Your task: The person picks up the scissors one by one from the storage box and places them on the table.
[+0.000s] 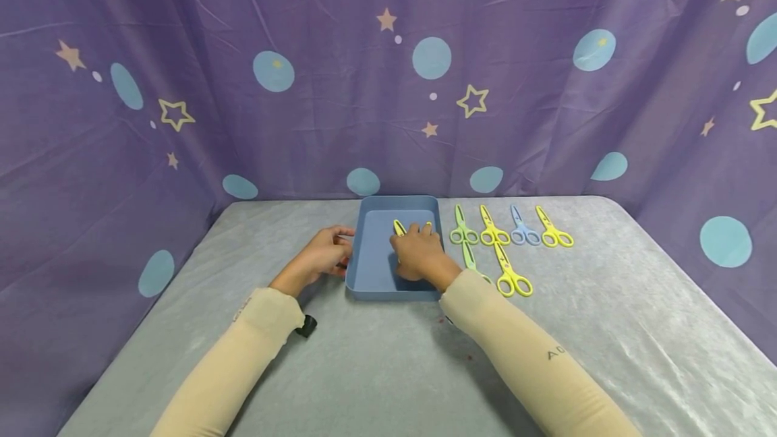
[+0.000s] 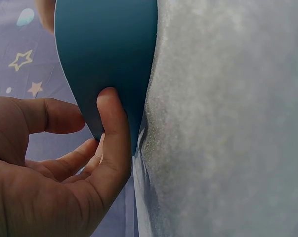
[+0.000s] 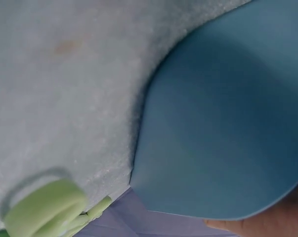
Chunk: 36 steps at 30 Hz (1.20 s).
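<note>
My right hand (image 1: 419,253) reaches down inside the blue tray (image 1: 373,268), its fingers bent over yellow scissors (image 1: 398,228). One yellow tip juts out past the fingers on the left, and another yellow bit shows beyond the knuckles; the handles are hidden under the hand. Outside the tray's left wall, my left hand (image 1: 330,251) touches it with spread, gently bent fingers. In the left wrist view one fingertip (image 2: 109,96) presses flat on the outer wall. Part of the right hand (image 3: 272,222) shows past the tray rim in the right wrist view.
Right of the tray lie several scissors: green scissors (image 1: 461,235), yellow scissors (image 1: 493,236), blue scissors (image 1: 525,235) and more yellow scissors (image 1: 555,237) at the back. In front are green scissors (image 1: 469,260), partly behind the right arm, and yellow scissors (image 1: 512,278). A purple curtain (image 1: 340,120) stands behind.
</note>
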Motion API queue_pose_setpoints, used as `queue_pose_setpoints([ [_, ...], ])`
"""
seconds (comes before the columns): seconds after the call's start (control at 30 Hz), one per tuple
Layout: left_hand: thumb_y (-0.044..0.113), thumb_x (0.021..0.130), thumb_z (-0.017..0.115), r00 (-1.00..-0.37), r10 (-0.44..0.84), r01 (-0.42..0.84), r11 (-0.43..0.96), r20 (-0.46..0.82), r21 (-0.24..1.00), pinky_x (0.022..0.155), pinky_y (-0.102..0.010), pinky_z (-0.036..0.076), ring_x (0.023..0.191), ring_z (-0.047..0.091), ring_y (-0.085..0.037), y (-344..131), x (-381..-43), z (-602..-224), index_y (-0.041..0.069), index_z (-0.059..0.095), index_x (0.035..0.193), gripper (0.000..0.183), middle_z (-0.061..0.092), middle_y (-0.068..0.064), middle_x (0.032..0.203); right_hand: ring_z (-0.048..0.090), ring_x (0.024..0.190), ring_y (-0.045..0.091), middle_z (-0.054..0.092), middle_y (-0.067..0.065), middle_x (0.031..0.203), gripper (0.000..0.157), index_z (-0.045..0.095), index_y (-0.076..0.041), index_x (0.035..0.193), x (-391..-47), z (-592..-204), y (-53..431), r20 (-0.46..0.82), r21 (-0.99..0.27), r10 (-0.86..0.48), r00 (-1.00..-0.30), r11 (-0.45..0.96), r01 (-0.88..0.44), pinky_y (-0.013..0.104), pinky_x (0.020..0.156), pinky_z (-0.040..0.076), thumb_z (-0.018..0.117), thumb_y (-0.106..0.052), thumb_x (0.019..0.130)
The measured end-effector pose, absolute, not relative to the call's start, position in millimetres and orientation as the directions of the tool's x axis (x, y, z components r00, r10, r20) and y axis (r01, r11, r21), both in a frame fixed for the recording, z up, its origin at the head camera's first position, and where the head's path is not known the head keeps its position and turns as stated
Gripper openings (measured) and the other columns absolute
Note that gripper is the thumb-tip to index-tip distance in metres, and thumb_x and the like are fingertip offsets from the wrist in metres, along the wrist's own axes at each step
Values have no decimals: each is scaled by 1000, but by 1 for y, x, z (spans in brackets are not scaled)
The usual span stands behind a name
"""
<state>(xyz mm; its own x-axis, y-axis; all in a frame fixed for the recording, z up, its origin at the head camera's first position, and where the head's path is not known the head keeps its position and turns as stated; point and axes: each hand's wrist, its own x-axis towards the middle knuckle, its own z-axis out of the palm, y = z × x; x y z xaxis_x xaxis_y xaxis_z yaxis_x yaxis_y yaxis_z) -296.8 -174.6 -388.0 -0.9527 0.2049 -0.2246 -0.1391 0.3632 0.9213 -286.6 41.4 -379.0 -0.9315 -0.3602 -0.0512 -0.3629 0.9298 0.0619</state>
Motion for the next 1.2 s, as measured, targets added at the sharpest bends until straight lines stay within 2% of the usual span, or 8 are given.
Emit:
queue_pose_setpoints([
  [0.17,2,96,51,-954,202,-138,359,-222,923,64,-41,57,81,58,-28,-173,-295,-386,6,43,147,52,52,-22,124,47,110,45,52,22,117,50,60,-20,133,-285,-377,43,-33,83,-360,-932,929,-362,54,86,47,71,-35,86],
  [0.37,1,96,51,-955,201,-136,354,-217,925,64,-41,57,81,58,-28,-172,-294,-385,5,43,147,51,51,-23,124,49,100,42,53,20,109,41,62,-19,124,-280,-374,48,30,72,-384,-923,922,-382,51,76,48,70,-30,86],
  [0.53,1,96,51,-954,202,-139,360,-223,922,63,-41,57,81,58,-28,-173,-295,-386,5,43,148,53,51,-23,125,49,100,44,54,21,110,46,61,-18,130,-273,-368,54,81,41,-395,-915,919,-393,53,76,49,69,-28,86],
  [0.6,1,96,51,-954,203,-136,364,-221,921,63,-42,56,81,57,-28,-173,-295,-386,5,43,148,53,51,-23,126,48,99,44,54,21,109,44,61,-18,127,-271,-366,56,98,30,-392,-915,920,-391,54,76,48,70,-28,85],
  [0.73,2,95,51,-955,201,-134,367,-219,921,63,-41,56,80,57,-27,-173,-295,-386,6,44,147,52,51,-22,125,48,92,41,52,18,102,27,60,-18,106,-267,-363,63,134,24,-389,-911,921,-390,53,73,47,72,-27,84],
  [0.8,1,95,51,-955,201,-134,365,-219,921,63,-41,56,80,57,-27,-173,-295,-386,6,44,147,53,52,-22,124,47,90,39,51,17,100,26,58,-17,103,-265,-361,66,154,29,-389,-908,921,-390,51,72,46,73,-28,84],
  [1.07,2,96,53,-954,203,-133,368,-219,920,64,-42,57,80,59,-28,-174,-296,-388,6,44,147,52,52,-21,124,46,87,38,51,17,99,27,62,-18,107,-257,-353,78,231,8,-392,-891,916,-401,48,69,44,73,-27,84],
  [1.2,2,96,52,-953,209,-130,369,-219,920,65,-43,57,81,59,-28,-175,-296,-388,6,43,147,52,51,-22,125,46,89,39,52,18,101,29,62,-17,108,-252,-351,85,251,-31,-378,-891,917,-397,51,71,44,76,-27,84],
])
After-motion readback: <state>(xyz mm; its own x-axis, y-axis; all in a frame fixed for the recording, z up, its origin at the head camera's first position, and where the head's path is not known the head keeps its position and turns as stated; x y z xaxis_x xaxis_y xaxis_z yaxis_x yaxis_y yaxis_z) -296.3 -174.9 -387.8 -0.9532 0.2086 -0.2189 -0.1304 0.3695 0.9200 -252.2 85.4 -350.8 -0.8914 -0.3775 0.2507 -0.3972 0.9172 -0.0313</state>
